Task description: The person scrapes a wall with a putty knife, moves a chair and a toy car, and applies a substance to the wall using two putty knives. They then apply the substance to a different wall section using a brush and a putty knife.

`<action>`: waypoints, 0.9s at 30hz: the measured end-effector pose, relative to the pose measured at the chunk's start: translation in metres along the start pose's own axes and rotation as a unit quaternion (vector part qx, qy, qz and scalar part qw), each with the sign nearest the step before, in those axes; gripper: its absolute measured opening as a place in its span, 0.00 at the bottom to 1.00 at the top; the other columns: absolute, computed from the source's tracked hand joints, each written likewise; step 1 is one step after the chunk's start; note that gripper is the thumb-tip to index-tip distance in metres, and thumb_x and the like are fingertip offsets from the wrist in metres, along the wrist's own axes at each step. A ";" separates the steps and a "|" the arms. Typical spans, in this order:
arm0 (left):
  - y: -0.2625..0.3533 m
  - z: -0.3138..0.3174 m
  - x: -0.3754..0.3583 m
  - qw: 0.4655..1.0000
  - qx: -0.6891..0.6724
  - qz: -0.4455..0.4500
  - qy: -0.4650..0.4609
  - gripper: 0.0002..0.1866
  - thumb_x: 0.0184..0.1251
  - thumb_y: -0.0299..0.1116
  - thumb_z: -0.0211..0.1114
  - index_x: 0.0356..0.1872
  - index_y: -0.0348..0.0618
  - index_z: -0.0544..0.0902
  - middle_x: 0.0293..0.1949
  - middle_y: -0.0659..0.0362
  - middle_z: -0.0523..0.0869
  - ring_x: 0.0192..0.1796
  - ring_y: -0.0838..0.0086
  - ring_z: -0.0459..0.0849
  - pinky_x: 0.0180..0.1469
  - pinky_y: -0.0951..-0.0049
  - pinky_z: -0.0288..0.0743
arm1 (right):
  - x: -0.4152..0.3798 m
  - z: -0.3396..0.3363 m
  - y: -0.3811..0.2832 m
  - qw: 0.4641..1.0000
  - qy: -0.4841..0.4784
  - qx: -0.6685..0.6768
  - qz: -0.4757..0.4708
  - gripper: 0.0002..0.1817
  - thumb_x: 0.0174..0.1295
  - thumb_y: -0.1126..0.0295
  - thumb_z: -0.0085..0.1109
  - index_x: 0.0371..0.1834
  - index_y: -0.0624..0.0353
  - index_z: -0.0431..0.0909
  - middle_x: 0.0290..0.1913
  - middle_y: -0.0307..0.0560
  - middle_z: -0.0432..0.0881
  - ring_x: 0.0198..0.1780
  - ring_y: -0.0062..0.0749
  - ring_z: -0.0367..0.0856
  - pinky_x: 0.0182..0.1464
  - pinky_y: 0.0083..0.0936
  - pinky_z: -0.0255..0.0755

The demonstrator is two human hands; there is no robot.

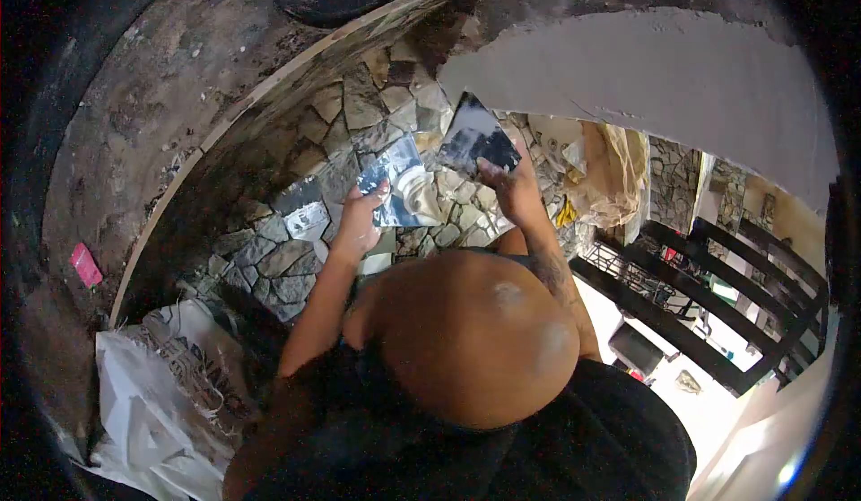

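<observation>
My left hand (360,223) is closed on the near edge of a shiny flat plate (395,165), its thumb on top. A thick whitish paste (414,194) lies on that plate. In my right hand (516,191) is a dark, straight-edged flat spreader blade (475,138), held by its lower corner with the thumb across its face. Grey smears cover part of the blade. The two tools are close together but apart, in front of my head. A grey plastered patch (628,66) lies beyond the blade on the wall.
Irregular stone paving (287,259) lies below. A curved ledge (260,93) runs along the left, with a pink object (86,264) beyond it. White sacking (152,411) lies lower left. Crumpled brown paper (614,174) and a dark slatted frame (708,295) stand to the right.
</observation>
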State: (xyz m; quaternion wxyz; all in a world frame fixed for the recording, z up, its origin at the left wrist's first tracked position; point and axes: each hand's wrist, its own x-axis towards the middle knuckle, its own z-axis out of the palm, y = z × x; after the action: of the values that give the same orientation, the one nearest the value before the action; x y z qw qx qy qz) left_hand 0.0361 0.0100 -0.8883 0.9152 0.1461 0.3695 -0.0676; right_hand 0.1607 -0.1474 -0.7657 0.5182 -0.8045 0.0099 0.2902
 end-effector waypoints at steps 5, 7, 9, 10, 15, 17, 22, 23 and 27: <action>-0.023 -0.028 0.015 0.999 -0.004 0.010 -0.037 0.10 0.53 0.21 0.53 0.38 0.39 0.74 0.32 0.62 0.78 0.35 0.76 0.76 0.39 0.72 0.72 | 0.018 0.027 -0.043 0.931 0.018 -0.353 -0.089 0.30 0.44 0.71 0.53 0.54 0.68 0.58 0.47 0.66 0.69 0.49 0.58 0.67 0.53 0.36 0.60; -0.024 -0.027 0.012 0.999 -0.013 -0.006 -0.029 0.10 0.52 0.21 0.54 0.37 0.39 0.74 0.31 0.63 0.77 0.34 0.77 0.76 0.38 0.73 0.72 | 0.028 0.033 -0.045 0.913 -0.016 -0.394 -0.102 0.30 0.45 0.70 0.52 0.54 0.67 0.58 0.46 0.66 0.69 0.50 0.58 0.66 0.53 0.36 0.60; -0.024 -0.024 0.009 0.999 -0.022 -0.027 -0.023 0.10 0.52 0.21 0.54 0.37 0.39 0.74 0.32 0.63 0.77 0.34 0.77 0.76 0.38 0.73 0.72 | 0.039 0.037 -0.036 0.882 -0.012 -0.443 -0.161 0.30 0.44 0.69 0.51 0.54 0.66 0.58 0.43 0.65 0.71 0.46 0.57 0.68 0.49 0.39 0.62; -0.022 -0.022 0.009 0.999 -0.015 -0.026 -0.033 0.10 0.52 0.21 0.54 0.38 0.39 0.74 0.32 0.63 0.77 0.34 0.76 0.76 0.39 0.73 0.72 | 0.045 0.040 -0.032 0.863 -0.011 -0.468 -0.189 0.30 0.43 0.68 0.50 0.54 0.64 0.59 0.40 0.64 0.73 0.42 0.56 0.71 0.46 0.40 0.65; -0.020 -0.021 0.011 0.996 0.008 -0.018 -0.085 0.11 0.52 0.20 0.53 0.39 0.38 0.74 0.35 0.62 0.77 0.36 0.76 0.77 0.40 0.73 0.72 | 0.052 0.044 -0.034 0.826 -0.031 -0.522 -0.210 0.30 0.41 0.70 0.51 0.54 0.63 0.60 0.38 0.64 0.73 0.39 0.55 0.71 0.44 0.41 0.66; -0.025 -0.028 0.015 0.995 0.025 -0.009 -0.100 0.12 0.53 0.20 0.53 0.40 0.38 0.74 0.36 0.62 0.78 0.37 0.76 0.76 0.41 0.74 0.71 | 0.051 0.042 -0.036 0.854 -0.030 -0.489 -0.174 0.30 0.42 0.71 0.51 0.53 0.64 0.59 0.44 0.67 0.69 0.46 0.58 0.67 0.49 0.41 0.62; -0.026 -0.023 0.015 0.990 0.081 -0.022 -0.113 0.13 0.54 0.22 0.54 0.43 0.37 0.74 0.37 0.62 0.78 0.38 0.77 0.76 0.43 0.75 0.69 | 0.064 0.035 -0.017 0.857 0.039 -0.463 -0.223 0.27 0.43 0.72 0.50 0.52 0.64 0.61 0.43 0.67 0.69 0.45 0.60 0.67 0.49 0.41 0.62; -0.027 -0.025 0.015 0.989 0.092 -0.018 -0.112 0.13 0.54 0.22 0.55 0.43 0.37 0.74 0.36 0.62 0.78 0.38 0.77 0.76 0.43 0.76 0.69 | 0.064 0.036 -0.016 0.858 0.050 -0.457 -0.228 0.27 0.44 0.71 0.50 0.51 0.64 0.61 0.43 0.68 0.69 0.45 0.61 0.66 0.49 0.41 0.61; -0.022 -0.017 0.011 0.991 0.104 -0.010 -0.083 0.13 0.54 0.23 0.55 0.42 0.37 0.74 0.35 0.62 0.79 0.37 0.78 0.76 0.41 0.77 0.69 | 0.067 0.049 -0.027 0.855 0.092 -0.464 -0.211 0.24 0.47 0.70 0.49 0.49 0.69 0.62 0.39 0.69 0.71 0.42 0.60 0.69 0.46 0.42 0.63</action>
State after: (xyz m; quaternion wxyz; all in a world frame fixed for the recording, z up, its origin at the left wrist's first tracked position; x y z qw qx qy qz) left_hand 0.0277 -0.0054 -0.9125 0.9216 0.2313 0.2849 -0.1264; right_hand 0.2026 -0.0749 -0.7897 0.1300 -0.9575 -0.2482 0.0690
